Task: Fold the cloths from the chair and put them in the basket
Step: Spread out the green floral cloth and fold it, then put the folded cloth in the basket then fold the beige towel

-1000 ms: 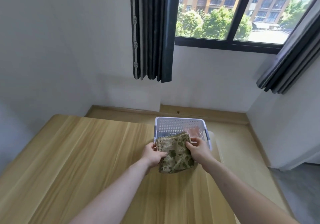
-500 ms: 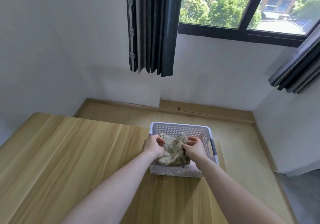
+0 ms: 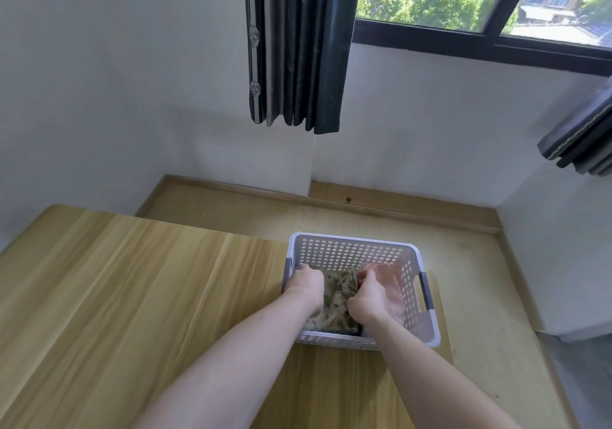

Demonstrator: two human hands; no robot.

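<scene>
cloth (image 3: 337, 299): patterned, folded, inside white basket (image 3: 351, 240) at table (image 3: 132, 296) far edge | left hand (image 3: 306, 284): fingers curled, gripping cloth's left side | right hand (image 3: 367, 299): pinching its right side

Cloth (image 3: 338, 299) in basket (image 3: 351, 238) on table (image 3: 132, 296)

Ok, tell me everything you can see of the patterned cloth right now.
The patterned cloth is a soft fabric, beige with olive-green leaf-like print. It lies bunched and creased inside the white perforated basket, low against the near wall, with a dark edge showing at its near bottom. The left hand is on its left side and the right hand grips its right side, fingers curled into the folds. Most of it is hidden by the hands, so how neat the fold is cannot be told.
</scene>
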